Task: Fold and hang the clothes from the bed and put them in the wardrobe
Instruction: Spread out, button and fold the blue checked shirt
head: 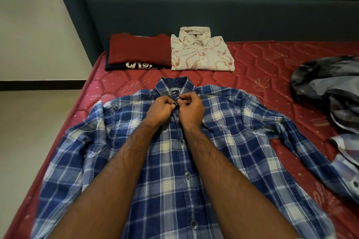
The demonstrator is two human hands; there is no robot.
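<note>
While the plaid shirt (174, 151) lies flat mid-frame on the bed (272, 75), I pinch its top button with left hand (162, 108) and right hand (191, 109), closing the collar for folding.

Blue plaid shirt (174, 161): lies face up and spread flat on the red mattress (262, 60), sleeves out to both sides, front buttons done up.
Left hand (162, 108): pinches the placket just under the collar.
Right hand (191, 109): pinches the same spot, touching the left.
Folded stack: red top (136, 50) on a dark printed one (139, 66), by the headboard (213, 11).
Folded patterned shirt (202, 52): just beside that stack.
Grey clothes heap (330, 91): right edge.
</note>
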